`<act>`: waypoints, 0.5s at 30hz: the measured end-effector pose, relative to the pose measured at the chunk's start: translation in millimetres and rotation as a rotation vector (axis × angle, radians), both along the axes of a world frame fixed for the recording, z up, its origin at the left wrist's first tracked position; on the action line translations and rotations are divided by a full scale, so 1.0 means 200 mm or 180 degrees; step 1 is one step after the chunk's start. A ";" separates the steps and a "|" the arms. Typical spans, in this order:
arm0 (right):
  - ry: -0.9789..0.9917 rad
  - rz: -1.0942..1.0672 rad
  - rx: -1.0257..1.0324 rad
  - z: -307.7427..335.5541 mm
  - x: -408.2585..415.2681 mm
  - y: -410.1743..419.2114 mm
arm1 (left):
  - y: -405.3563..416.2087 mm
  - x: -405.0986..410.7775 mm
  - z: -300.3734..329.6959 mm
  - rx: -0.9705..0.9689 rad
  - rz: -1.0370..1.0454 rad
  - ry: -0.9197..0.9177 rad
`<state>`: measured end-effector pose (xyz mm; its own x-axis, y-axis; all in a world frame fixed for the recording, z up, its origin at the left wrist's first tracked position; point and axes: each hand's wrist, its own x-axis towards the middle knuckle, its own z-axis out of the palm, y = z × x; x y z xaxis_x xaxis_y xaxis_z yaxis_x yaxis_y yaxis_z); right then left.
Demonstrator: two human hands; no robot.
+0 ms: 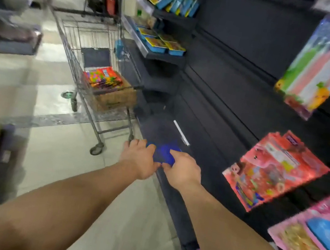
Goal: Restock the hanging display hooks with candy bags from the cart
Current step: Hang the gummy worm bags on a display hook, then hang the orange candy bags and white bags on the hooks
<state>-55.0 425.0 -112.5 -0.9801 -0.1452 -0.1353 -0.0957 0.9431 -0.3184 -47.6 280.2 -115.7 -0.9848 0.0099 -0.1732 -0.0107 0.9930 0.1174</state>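
Forearms: both extend from the bottom edge toward the base of the display, bare, converging on one blue item.
Display wall (pixel 223 73): dark slatted panel on the right; large area bare of stock; hook hardware not discernible because of blur.
Cart (pixel 95 64): wire trolley standing on the aisle floor, left of the display, well apart from both hands.
Cardboard box (pixel 115 98): sits inside the cart, open top.
Candy bags (pixel 103 77): multicoloured packs stacked in the box; this is the remaining stock for the task.
Hung packs: a red pack (pixel 272 172) and a pink pack (pixel 310 245) hang at the right; both are near the right forearm.
Blue pack (pixel 164 154): held low, over the dark base shelf (pixel 159 128) of the display; print unreadable.
Left hand (pixel 140 160): fingers curled over the left edge of the blue pack, gripping it.
Right hand (pixel 182 170): fingers bent onto the right edge of the blue pack; appears to pinch it, though blur hides the fingertips.
Step in hand (judgement): orienting or lifting the blue pack prior to hanging.
Risk 1: a missed hang hole; cause, the hook is not in the line of sight.
Risk 2: the pack slips and drops; cause, edge-only grip on slick film.
Risk 3: hung packs knocked off; cause, the right forearm sweeping upward close beside them.
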 end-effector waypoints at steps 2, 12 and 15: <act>0.0004 0.0174 -0.0008 0.02 -0.12 -0.22 | -0.22 -0.08 0.01 -0.0008 0.0209 0.0021; 0.0005 0.0807 0.0114 0.02 -0.75 -0.95 | -0.89 -0.56 -0.02 -0.0026 0.0992 -0.0018; 0.0037 0.0936 0.0078 0.02 -1.02 -1.12 | -1.04 -0.80 -0.02 -0.0065 0.1191 0.0015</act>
<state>-258.4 200.5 -108.7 -0.8980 -0.4200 -0.1313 -0.3696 0.8818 -0.2931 -206.8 71.3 -120.7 -0.9205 -0.3541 -0.1652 -0.3727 0.9227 0.0984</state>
